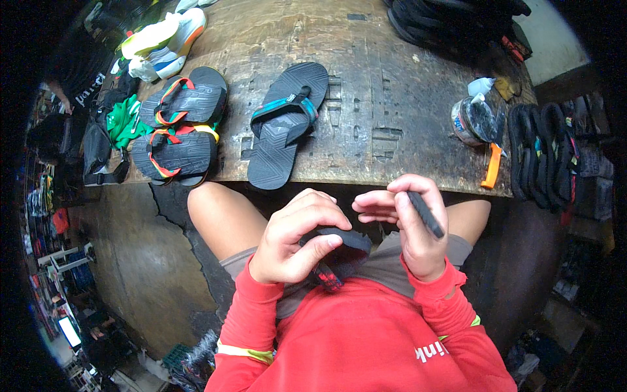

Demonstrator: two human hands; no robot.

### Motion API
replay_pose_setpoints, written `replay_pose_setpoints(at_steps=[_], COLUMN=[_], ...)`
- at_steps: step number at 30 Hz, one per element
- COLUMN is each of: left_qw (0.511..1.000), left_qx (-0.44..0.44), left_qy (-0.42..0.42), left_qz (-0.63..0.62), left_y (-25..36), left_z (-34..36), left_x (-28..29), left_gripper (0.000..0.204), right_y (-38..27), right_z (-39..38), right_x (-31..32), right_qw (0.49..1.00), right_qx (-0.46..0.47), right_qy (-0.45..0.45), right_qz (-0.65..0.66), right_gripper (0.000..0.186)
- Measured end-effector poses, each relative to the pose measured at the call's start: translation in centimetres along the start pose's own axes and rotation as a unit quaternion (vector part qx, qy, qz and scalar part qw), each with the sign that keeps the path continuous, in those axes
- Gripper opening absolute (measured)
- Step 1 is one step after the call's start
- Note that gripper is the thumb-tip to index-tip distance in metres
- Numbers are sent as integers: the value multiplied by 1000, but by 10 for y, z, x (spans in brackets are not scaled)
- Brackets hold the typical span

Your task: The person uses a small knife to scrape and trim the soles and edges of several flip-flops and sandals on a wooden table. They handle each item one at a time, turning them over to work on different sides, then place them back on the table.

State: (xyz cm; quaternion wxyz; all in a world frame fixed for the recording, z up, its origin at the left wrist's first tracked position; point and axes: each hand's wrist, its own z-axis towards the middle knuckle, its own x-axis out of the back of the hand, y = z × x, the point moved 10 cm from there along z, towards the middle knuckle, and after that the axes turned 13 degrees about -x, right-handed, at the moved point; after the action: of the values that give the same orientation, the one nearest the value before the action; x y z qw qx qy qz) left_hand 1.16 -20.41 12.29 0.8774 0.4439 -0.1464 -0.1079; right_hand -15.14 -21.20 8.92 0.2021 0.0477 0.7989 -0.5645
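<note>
In my lap, my left hand (297,238) grips a black sandal (349,251) with a red-patterned strap (330,277), its fingers curled over the top. To its right, my right hand (415,228) pinches a thin black flat piece (424,215) between thumb and forefinger, the other fingers partly bent toward the sandal. On the wooden table (353,39) beyond my hands lies a single black flip-flop (271,163) with a teal strap, at the front edge.
Striped-strap sandals (189,150), green cloth (121,121) and white shoes (170,46) are left. Stacked black soles (444,19) sit behind. A glue container (470,124), orange-handled tool (493,166) and upright sandals (542,150) are right. Another person's hand (65,104) shows far left.
</note>
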Motion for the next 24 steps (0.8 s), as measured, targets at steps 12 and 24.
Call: replay_pose_setpoints(at_steps=[12, 24], left_qw=[1000, 998], left_qx=[7, 48], left_qy=[-21, -31], left_qz=[-9, -24], left_y=[3, -1], left_z=[-3, -11], left_x=[-4, -6], left_gripper=[23, 46], right_y=[18, 13], right_z=[-3, -3], right_x=[-33, -34], right_qw=[985, 995], right_qx=[-80, -67], right_qy=[-115, -45], right_qz=[99, -57], right_gripper=[40, 29])
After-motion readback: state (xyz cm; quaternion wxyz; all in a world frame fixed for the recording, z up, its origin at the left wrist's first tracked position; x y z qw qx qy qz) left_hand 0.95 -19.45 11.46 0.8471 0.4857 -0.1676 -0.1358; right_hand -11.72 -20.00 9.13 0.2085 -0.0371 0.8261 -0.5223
